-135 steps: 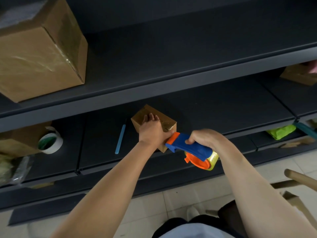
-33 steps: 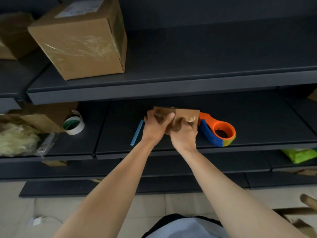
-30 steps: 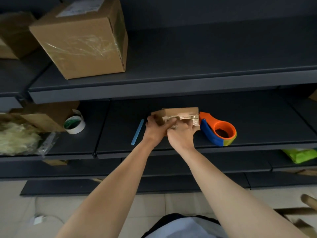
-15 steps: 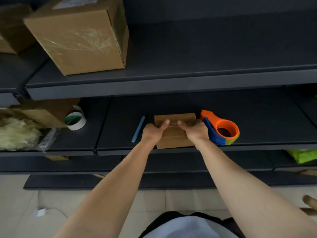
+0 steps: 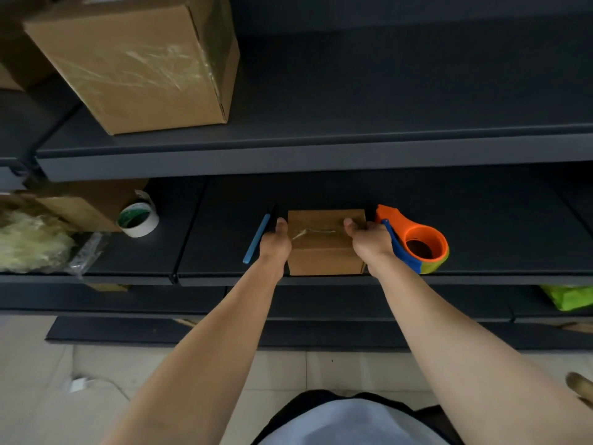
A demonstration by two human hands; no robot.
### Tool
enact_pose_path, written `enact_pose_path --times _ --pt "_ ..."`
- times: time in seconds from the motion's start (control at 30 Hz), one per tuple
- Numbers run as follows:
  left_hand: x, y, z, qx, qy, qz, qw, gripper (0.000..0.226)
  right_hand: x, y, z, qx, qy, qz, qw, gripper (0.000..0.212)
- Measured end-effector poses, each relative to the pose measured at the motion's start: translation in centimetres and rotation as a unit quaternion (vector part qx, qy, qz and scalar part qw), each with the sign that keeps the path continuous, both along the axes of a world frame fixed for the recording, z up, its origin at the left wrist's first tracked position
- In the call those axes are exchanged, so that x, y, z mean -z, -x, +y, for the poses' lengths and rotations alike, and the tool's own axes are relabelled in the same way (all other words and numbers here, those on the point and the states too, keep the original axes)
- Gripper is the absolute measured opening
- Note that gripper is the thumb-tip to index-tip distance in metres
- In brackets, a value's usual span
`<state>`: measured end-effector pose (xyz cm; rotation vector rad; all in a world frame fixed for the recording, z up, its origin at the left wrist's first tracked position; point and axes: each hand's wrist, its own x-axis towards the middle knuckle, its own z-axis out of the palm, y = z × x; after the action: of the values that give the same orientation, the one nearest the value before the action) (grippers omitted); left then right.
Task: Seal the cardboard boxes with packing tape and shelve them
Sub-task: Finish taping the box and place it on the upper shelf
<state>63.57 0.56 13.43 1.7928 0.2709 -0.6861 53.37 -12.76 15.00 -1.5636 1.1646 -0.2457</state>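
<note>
A small cardboard box (image 5: 324, 252) with clear tape across its top stands upright near the front edge of the dark middle shelf (image 5: 481, 248). My left hand (image 5: 275, 244) grips its left side, thumb on the top edge. My right hand (image 5: 369, 242) grips its right side the same way. An orange and blue tape dispenser (image 5: 417, 245) lies on the shelf just right of the box, touching my right hand. A large taped cardboard box (image 5: 141, 59) sits on the upper shelf at the left.
A blue stick (image 5: 256, 239) lies left of the small box. A white tape roll (image 5: 138, 218) and another cardboard box (image 5: 83, 203) sit further left, beside a bag of pale filling (image 5: 32, 242). A green item (image 5: 568, 297) lies on the lower shelf at right.
The tape dispenser was set down on the shelf. Both hands pressed tape on the small box, turned it upright, then moved apart to grip its two sides.
</note>
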Motion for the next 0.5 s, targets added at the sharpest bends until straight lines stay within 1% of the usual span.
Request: enact_pose_path --times 0.17,0.23,0.3,0.33,0.37,0.4,0.43,0.47,0.5 --pt "-0.8 0.4 -0.4 -0.024 0.068 0.106 0.992 0.035 0.0 -0.2 0.1 0.005 -0.001 0.022 1.0 0.053" --pt "-0.8 0.3 -0.4 -0.035 0.084 0.122 0.988 0.033 0.1 -0.2 0.2 0.011 -0.003 0.017 1.0 0.051" --pt "-1.2 0.4 -0.4 -0.046 0.095 0.119 0.987 0.032 0.1 -0.2 0.2 0.011 -0.005 0.015 1.0 0.048" --pt "-1.3 0.4 -0.4 -0.055 0.088 0.102 0.989 0.032 0.1 -0.3 0.3 0.014 -0.008 0.013 1.0 0.048" --pt "-1.3 0.2 -0.4 -0.065 0.064 0.06 0.994 0.031 0.0 -0.4 0.4 0.019 -0.012 0.011 1.0 0.049" --pt "-1.2 0.1 -0.4 -0.071 0.014 -0.008 0.997 0.029 -0.1 -0.5 0.5 0.024 -0.015 0.009 1.0 0.049" --pt "-1.4 0.1 -0.4 -0.07 -0.033 -0.086 0.993 0.027 -0.2 -0.6 0.6 0.03 -0.018 0.008 0.999 0.049" --pt "-1.6 0.3 -0.4 -0.065 -0.053 -0.148 0.985 0.022 -0.4 -0.6 0.8 0.036 -0.021 0.005 0.999 0.05" --pt "-2.0 0.6 -0.5 -0.059 -0.049 -0.181 0.98 0.02 -0.5 -0.6 0.9 0.044 -0.02 -0.005 0.999 0.05"
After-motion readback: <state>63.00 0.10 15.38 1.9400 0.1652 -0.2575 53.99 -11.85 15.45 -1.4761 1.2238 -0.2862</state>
